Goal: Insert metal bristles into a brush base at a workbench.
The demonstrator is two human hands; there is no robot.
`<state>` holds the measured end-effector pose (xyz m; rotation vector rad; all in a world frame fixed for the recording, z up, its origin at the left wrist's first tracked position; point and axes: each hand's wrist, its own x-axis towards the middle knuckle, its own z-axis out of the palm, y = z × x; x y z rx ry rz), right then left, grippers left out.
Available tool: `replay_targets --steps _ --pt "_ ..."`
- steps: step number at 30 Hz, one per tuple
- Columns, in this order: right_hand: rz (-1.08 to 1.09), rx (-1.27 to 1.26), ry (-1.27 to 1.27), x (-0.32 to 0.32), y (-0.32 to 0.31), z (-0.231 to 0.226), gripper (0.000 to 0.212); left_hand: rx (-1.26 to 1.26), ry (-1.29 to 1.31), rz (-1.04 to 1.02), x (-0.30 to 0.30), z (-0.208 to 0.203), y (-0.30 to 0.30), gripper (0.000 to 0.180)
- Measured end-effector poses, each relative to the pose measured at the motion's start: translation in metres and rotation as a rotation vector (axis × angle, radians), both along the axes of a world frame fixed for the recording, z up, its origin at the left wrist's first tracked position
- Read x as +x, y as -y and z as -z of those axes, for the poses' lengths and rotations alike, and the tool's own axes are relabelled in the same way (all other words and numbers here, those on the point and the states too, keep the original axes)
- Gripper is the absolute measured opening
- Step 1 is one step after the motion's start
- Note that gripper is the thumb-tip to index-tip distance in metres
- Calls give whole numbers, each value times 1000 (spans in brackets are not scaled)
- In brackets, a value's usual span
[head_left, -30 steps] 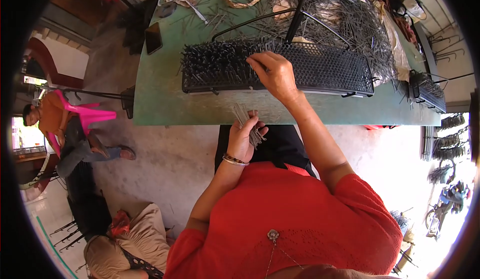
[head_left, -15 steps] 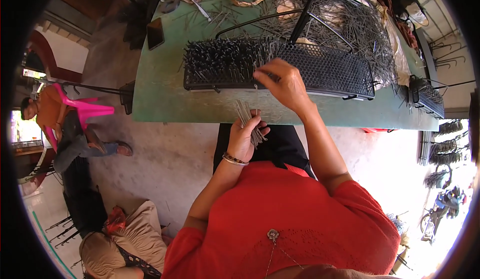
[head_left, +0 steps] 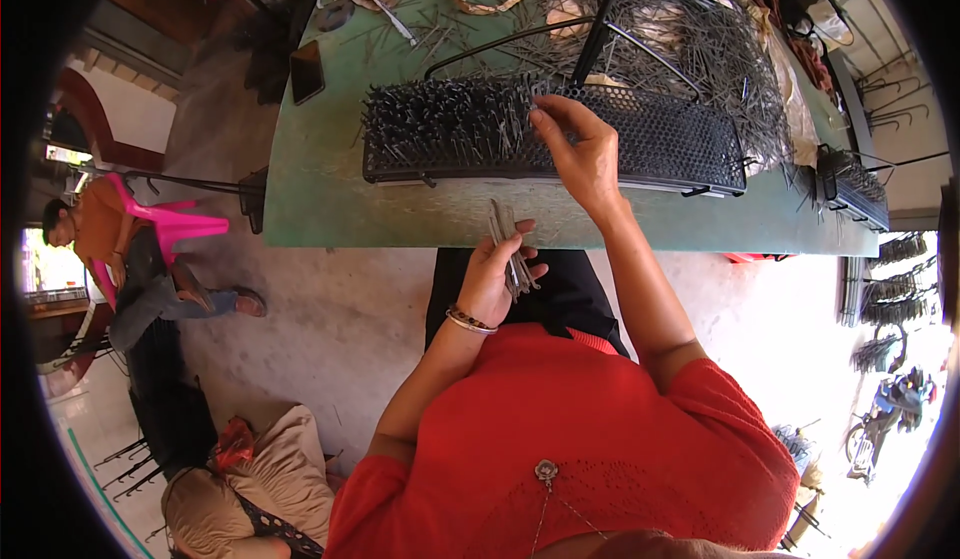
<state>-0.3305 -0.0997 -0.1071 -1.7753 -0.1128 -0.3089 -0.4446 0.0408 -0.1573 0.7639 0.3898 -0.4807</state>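
Note:
My left hand is closed around a bundle of thin grey metal rods, just in front of the table's near edge. A long black perforated rack lies across the table. Dark thin rods stand packed upright in its left half, while its right half shows bare holes. Over the boundary between the two, my right hand has its thumb and forefinger pinched at the nearest standing rods. What sits between those fingertips is too small to make out.
A large heap of loose rods covers the table behind the rack, beneath a black metal stand. A phone lies at the left edge. Another rack sits far right. To the left, a person sits on a pink chair.
My right hand has shifted slightly right and its fingertips have risen along the filled edge of the rack. The rods in my left hand have tilted more upright and moved a little right.

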Motion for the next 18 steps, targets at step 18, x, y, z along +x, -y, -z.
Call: replay_targets --steps 18 --pt "-72 -636 515 5 -10 22 17 46 48 48 -2 0 -2 31"
